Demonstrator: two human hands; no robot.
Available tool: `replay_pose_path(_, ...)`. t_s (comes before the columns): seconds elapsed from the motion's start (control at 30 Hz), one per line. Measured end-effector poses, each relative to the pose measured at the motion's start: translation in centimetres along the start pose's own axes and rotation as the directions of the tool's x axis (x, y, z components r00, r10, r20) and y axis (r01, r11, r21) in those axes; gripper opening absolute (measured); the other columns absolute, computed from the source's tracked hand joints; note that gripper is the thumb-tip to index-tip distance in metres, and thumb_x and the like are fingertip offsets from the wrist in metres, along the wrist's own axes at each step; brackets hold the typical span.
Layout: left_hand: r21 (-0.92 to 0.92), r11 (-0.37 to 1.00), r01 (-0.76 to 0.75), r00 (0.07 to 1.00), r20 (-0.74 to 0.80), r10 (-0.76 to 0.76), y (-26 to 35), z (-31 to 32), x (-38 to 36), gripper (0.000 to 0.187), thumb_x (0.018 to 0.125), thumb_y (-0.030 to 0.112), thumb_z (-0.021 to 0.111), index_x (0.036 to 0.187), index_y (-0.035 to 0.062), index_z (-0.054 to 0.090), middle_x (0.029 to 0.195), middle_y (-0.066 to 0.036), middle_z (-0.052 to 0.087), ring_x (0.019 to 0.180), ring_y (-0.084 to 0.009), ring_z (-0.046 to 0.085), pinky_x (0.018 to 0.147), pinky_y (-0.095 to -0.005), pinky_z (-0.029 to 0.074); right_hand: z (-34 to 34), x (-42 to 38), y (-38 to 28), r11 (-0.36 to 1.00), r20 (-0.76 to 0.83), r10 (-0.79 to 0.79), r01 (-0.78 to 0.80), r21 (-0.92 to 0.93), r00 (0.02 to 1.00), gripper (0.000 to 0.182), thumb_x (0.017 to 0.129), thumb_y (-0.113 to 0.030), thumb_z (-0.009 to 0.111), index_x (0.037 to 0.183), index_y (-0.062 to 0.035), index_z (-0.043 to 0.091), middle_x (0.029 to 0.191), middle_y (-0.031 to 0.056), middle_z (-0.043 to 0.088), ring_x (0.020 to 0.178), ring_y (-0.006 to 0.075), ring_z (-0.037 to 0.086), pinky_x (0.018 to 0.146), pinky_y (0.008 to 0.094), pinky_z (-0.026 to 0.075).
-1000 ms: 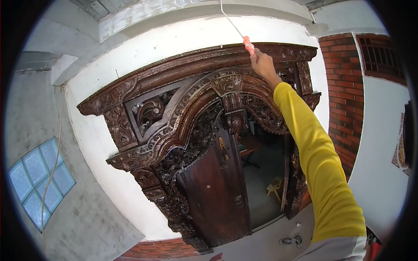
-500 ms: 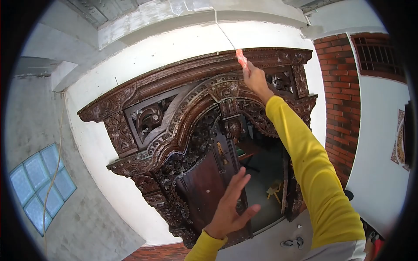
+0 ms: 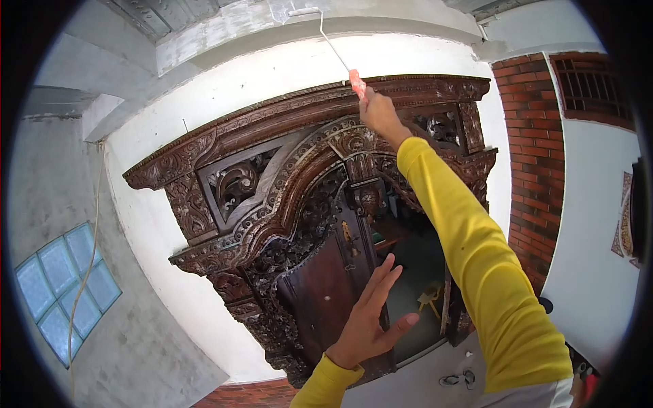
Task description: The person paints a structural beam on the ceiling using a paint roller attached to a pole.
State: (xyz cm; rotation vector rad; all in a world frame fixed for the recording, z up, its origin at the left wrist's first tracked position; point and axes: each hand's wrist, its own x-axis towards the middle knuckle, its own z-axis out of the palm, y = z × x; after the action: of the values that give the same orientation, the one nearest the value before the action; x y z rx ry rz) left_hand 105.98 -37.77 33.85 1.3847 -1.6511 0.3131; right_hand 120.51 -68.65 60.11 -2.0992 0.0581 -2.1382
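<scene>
My right hand (image 3: pixel 381 114) is raised high and wrapped round the orange handle of a paint roller (image 3: pixel 358 84). The roller's thin metal rod bends up to its white sleeve (image 3: pixel 304 11), which lies against the grey beam (image 3: pixel 388 19) above the white wall. Patchy white paint shows on the beam left of the roller. Lower down, my left hand (image 3: pixel 367 323) hangs in the air with fingers stretched out and nothing in it. Behind both arms stands a dark carved wooden door frame (image 3: pixel 286 183), with a wooden door leaf (image 3: pixel 316 292).
A white wall (image 3: pixel 146 211) surrounds the carved frame. On the left is a glass-block window (image 3: pixel 68 289) with a cable (image 3: pixel 85 279) hanging past it. Red brick (image 3: pixel 527 156) runs down the right. Sandals (image 3: pixel 457 379) lie on the floor, and a yellow stand (image 3: pixel 430 299) shows through the doorway.
My right hand and the roller have moved left along the beam, with the sleeve now more plainly in sight. My left hand has shifted slightly right, its fingers still spread.
</scene>
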Motion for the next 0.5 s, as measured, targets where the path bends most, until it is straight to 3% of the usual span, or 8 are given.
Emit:
replay_pose_path(0.13, -0.022, 1.0, 0.004, 1.0, -0.002, -0.004, -0.1, 0.3, -2.1, 0.074, 0.085, 0.024, 0.072, 0.144, -0.0009, 0.034, 0.153, -0.021, 0.028, 0.142, -0.0337, 0.027, 0.114, -0.0411, 0.024, -1.6, -4.9, -0.4, 0.998, -0.053, -0.008, 0.011, 0.059, 0.999, 0.026, 0.09, -0.018, 0.051, 0.11, -0.0019, 0.055, 0.081, 0.0281, 0.063, 0.077, 0.0477, 0.061, 0.07, 0.0548, 0.049)
replay_pose_path(0.33, 0.025, 0.999, 0.023, 0.999, -0.042, -0.022, 1.1, -0.6, -4.3, 0.074, 0.083, 0.021, 0.073, 0.143, -0.0013, 0.035, 0.153, -0.022, 0.027, 0.142, -0.0348, 0.027, 0.113, -0.0415, 0.025, -2.1, -4.7, -1.5, 0.993, -0.129, -0.089, 0.098, 0.064, 0.988, 0.021, 0.091, -0.016, 0.049, 0.104, 0.0003, 0.052, 0.075, 0.0277, 0.063, 0.069, 0.0474, 0.061, 0.062, 0.0552, 0.049)
replay_pose_path(0.4, 0.026, 0.999, 0.026, 0.997, -0.077, -0.024, 1.7, -1.3, -4.8, 0.074, 0.083, 0.021, 0.073, 0.142, -0.0014, 0.035, 0.153, -0.022, 0.027, 0.142, -0.035, 0.028, 0.113, -0.0416, 0.025, -2.6, -3.2, -3.5, 0.994, -0.033, -0.019, 0.022, 0.105, 0.999, 0.022, 0.093, -0.019, 0.047, 0.101, -0.0001, 0.054, 0.078, 0.0276, 0.063, 0.073, 0.0472, 0.062, 0.066, 0.0558, 0.049)
replay_pose_path(0.5, 0.036, 0.999, 0.029, 0.997, -0.078, -0.026, 2.0, -1.5, -5.0, 0.075, 0.083, 0.022, 0.073, 0.142, -0.0017, 0.035, 0.152, -0.022, 0.028, 0.141, -0.0352, 0.029, 0.113, -0.0418, 0.025, -0.6, -0.8, -4.5, 0.997, -0.053, -0.041, 0.045, 0.064, 0.998, 0.028, 0.094, -0.024, 0.043, 0.101, 0.0002, 0.055, 0.082, 0.0281, 0.064, 0.079, 0.0489, 0.061, 0.076, 0.058, 0.048)
